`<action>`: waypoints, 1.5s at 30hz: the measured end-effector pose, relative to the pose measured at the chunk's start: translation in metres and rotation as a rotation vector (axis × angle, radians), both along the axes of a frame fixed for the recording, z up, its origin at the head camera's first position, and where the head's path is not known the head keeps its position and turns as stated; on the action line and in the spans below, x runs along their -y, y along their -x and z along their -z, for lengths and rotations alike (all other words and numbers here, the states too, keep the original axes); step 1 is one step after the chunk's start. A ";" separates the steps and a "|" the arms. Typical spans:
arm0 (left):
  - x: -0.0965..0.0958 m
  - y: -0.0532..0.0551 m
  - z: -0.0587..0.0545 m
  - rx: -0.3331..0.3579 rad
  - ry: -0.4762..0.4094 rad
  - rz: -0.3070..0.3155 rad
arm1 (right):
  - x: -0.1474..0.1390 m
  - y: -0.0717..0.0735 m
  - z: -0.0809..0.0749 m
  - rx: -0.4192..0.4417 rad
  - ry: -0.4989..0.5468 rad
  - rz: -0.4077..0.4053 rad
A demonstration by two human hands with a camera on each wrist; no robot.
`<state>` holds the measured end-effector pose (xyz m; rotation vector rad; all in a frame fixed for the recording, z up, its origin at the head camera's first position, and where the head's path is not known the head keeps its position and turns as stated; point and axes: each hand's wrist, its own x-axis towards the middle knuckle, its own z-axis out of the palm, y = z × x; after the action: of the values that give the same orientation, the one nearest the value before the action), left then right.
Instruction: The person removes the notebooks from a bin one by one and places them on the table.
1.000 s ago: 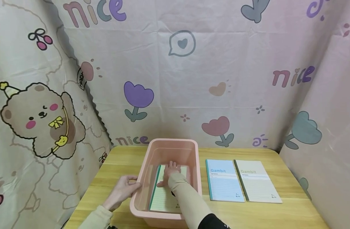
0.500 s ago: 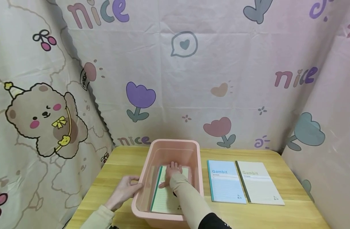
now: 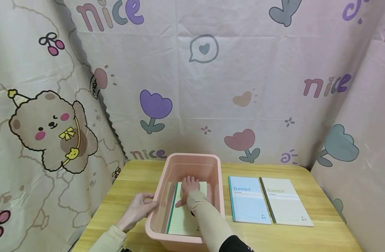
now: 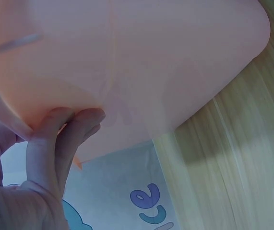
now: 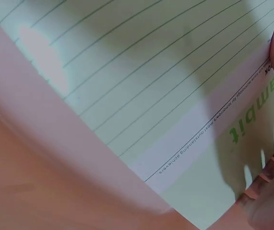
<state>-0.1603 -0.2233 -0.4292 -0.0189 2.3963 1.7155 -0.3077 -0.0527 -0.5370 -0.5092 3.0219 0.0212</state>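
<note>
Green notebook: lies face up inside the pink bin, green spine (image 3: 172, 213) along the left, cover (image 3: 183, 225) readable from the person's side; whether anything lies under it is hidden.
Right hand (image 3: 190, 189): spread over the notebook's far end, thumb apart from the fingers, thumb toward the spine and fingers by the top edge; probably so placed to guide or settle the cover from above. How hard it presses, I cannot tell.
Pink bin (image 3: 192, 168): stands upright with its mouth up, long side running away from the person, which likely suits the notebook's length and lets the arm reach in from the near side.
Left hand (image 3: 138, 209): clamped on the bin's left rim, thumb and fingers on either side of the wall, presumably to steady it against the other arm's reach.
Blue notebook (image 3: 249, 210): flat on the counter, right of the bin.
Cream notebook (image 3: 287, 208): flat just beside the blue one, both facing the person, seemingly spaced for easy lifting.
Counter (image 3: 274, 238): wood-grained, carries the bin and both outer notebooks.
Printed cloth (image 3: 208, 84): hangs behind and at the sides, perhaps as a screen.
</note>
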 end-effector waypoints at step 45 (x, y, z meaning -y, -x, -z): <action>0.000 0.002 -0.001 0.006 0.003 0.011 | -0.019 0.014 -0.142 -0.140 0.085 -0.004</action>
<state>-0.1624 -0.2232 -0.4284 -0.0107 2.3908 1.7042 -0.3219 -0.0340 -0.3946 -0.5433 3.1702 -0.0754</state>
